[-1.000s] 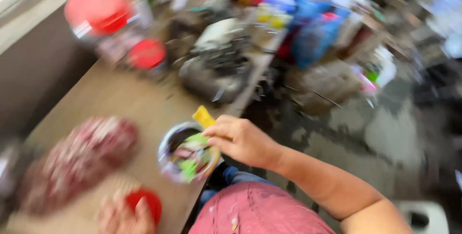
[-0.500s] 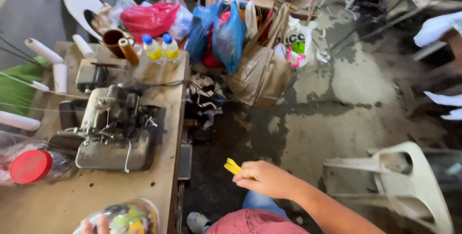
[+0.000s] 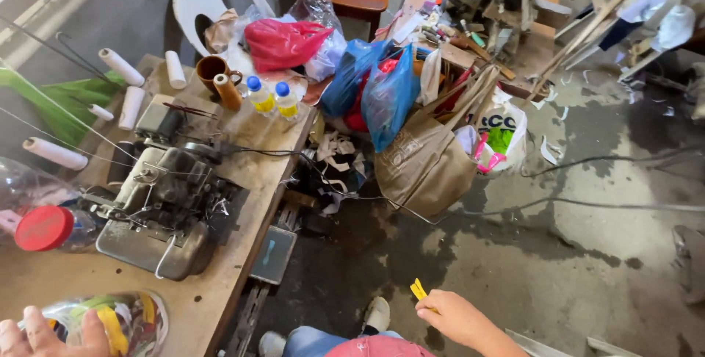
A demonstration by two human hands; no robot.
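Head view: right hand (image 3: 459, 318) pinched a yellow strip (image 3: 418, 289) at lower centre; left hand (image 3: 44, 335) gripped a clear jar (image 3: 110, 320) on the worktop (image 3: 242, 203), lower left.

Small sewing workshop. Up-left of the right grip (image 3: 457, 318), an overlock machine (image 3: 158, 206) on a worn wooden desk (image 3: 220, 283), thread cones (image 3: 121, 67) behind it. Farther off, fabric scraps (image 3: 334, 162), stuffed bags (image 3: 426, 159), stained concrete floor (image 3: 587, 254).

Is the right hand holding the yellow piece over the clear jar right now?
No, the right hand pinches the yellow piece out over the concrete floor, away from the clear jar by the left hand.
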